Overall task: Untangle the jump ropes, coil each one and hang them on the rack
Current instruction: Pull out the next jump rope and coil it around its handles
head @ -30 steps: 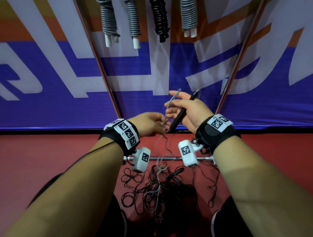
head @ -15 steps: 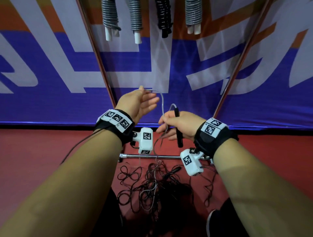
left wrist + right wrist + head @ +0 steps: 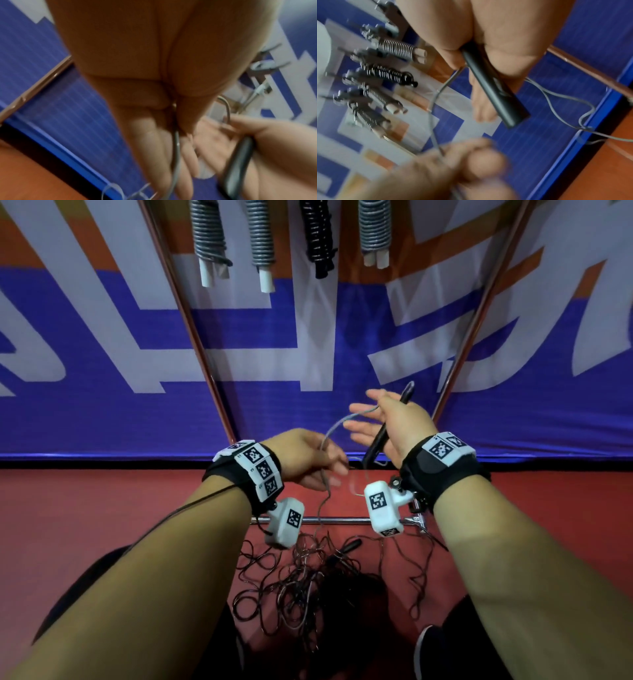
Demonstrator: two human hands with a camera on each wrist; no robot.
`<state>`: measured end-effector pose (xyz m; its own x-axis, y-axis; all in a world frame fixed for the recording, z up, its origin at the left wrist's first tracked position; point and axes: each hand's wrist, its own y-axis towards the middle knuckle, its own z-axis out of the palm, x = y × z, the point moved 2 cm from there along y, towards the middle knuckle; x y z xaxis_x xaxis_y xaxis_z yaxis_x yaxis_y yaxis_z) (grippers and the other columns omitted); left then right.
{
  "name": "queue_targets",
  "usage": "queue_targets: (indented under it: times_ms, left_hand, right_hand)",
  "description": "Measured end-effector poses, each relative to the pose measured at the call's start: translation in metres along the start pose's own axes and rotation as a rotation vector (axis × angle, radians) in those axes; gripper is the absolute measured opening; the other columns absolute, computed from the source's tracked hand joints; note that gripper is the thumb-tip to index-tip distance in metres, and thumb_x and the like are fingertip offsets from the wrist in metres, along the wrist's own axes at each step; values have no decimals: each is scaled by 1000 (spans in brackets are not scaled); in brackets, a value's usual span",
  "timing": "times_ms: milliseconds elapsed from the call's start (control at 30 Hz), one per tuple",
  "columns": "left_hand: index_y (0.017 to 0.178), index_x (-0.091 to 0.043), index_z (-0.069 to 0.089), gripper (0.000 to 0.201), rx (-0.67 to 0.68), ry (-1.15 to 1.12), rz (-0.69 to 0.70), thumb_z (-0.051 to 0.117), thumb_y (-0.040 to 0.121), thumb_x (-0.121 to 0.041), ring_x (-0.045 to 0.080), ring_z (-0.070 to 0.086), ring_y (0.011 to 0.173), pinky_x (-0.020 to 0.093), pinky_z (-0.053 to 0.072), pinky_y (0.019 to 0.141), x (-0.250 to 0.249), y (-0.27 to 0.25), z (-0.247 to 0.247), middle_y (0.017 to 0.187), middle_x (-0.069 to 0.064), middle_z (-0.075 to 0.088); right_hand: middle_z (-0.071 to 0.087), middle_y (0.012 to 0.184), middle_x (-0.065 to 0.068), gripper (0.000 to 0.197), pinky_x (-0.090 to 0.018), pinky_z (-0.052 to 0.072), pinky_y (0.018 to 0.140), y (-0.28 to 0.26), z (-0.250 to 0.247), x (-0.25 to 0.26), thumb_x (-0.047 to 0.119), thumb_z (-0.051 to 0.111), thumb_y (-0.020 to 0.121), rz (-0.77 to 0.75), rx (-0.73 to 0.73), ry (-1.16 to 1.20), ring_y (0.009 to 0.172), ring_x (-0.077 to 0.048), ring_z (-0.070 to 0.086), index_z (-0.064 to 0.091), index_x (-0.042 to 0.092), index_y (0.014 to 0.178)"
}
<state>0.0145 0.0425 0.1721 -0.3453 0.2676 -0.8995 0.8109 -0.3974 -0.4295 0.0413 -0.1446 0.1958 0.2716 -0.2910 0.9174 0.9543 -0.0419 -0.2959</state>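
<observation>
Rope point(image 3: 330, 436) in hand is the thin grey one, arcing between my two hands at centre frame in the head view, then dropping down into the tangled pile point(image 3: 308, 587) on the red floor point(image 3: 102, 525), bottom centre. My right hand point(image 3: 394, 426) has the black handle point(image 3: 387, 426) clamped between thumb and palm, the other fingers point(image 3: 359, 409) spread out straight, rope draped over them. In the right wrist view the handle point(image 3: 493, 86) sits firmly in that clamp and the rope point(image 3: 435, 108) leaves its top end. My left hand point(image 3: 305, 460) pinches the rope lower down, fingers curled round it; the left wrist view is blurry but shows the rope point(image 3: 176, 142) running between thumb and fingers.

Step, I judge: coiling this rope onto the right hand while feeding it out of the pile. To do it well I keep the handle locked in the right hand so the loops have a fixed anchor, let the rope slide through the left pinch instead of yanking, and lay each loop the same size across the spread fingers. If it snags in the pile I stop and shake it loose; pulling would likely tighten knots with the dark ropes.

Finished coils point(image 3: 263, 237) hang on the rack point(image 3: 178, 302) along the top edge of the frame, four bundles in a row. This one probably goes beside them once coiled; how much of it remains in the pile I cannot tell.
</observation>
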Motion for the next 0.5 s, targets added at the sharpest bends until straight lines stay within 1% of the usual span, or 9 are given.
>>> queue_targets:
  times_ms: [67,133,167,200,267,333,400,433,500]
  left_hand:
    - [112,-6,66,15,-149,-205,101,53,110,-14,27,79,91,32,65,69,-15,-2,-6,108,17,78]
    - [112,-5,64,15,-255,-429,198,52,110,-12,25,79,94,27,64,67,-28,-2,-16,108,15,79]
    - [112,-4,63,14,-284,-540,242,51,110,-12,23,79,94,27,64,68,-33,-2,-19,106,14,79]
    - [112,-3,61,14,-303,-645,282,49,110,-11,21,79,93,27,65,70,-38,-3,-23,106,14,78]
    - [113,-1,59,16,-319,-822,342,47,111,-11,19,79,95,28,65,77,-45,-2,-29,106,14,78]
    - [116,2,57,20,-339,-908,380,49,111,-15,22,78,101,31,64,85,-46,1,-34,106,16,79]
    - [121,3,55,28,-337,-896,388,51,111,-23,26,75,110,34,64,89,-42,8,-36,116,19,76]
    - [120,-1,55,30,-328,-877,367,51,111,-29,28,74,113,36,63,89,-40,11,-36,121,20,75]
    - [119,-6,58,35,-276,-826,268,50,110,-38,32,72,115,42,61,91,-36,11,-34,127,17,73]
  right_hand:
    - [78,118,-16,34,-46,64,80,2,-5,-10,34,53,112,92,8,-163,94,-37,79,58,10,136]
    - [77,112,-13,39,-45,57,85,-2,-3,-22,42,49,113,216,124,-301,96,-35,76,60,11,135]
    - [77,114,-9,39,-42,54,85,-6,-1,-28,46,47,113,260,201,-355,101,-33,75,63,16,131]
    - [76,119,-4,35,-40,53,87,-9,1,-33,48,48,112,259,278,-420,108,-29,75,66,22,128]
    - [74,132,9,26,-38,53,94,-13,4,-39,46,52,112,139,432,-630,122,-16,71,69,35,128]
    - [77,124,13,23,-32,54,92,-19,12,-40,37,49,114,54,528,-772,114,-7,72,70,37,123]
    - [82,106,5,27,-29,55,81,-25,21,-35,29,45,115,0,525,-742,95,-12,76,72,25,114]
    - [83,102,2,28,-32,56,81,-27,24,-31,30,44,116,-9,499,-695,93,-18,76,70,20,112]
    - [83,103,-4,32,-42,61,87,-27,25,-21,34,43,116,-22,412,-584,96,-28,80,68,15,117]
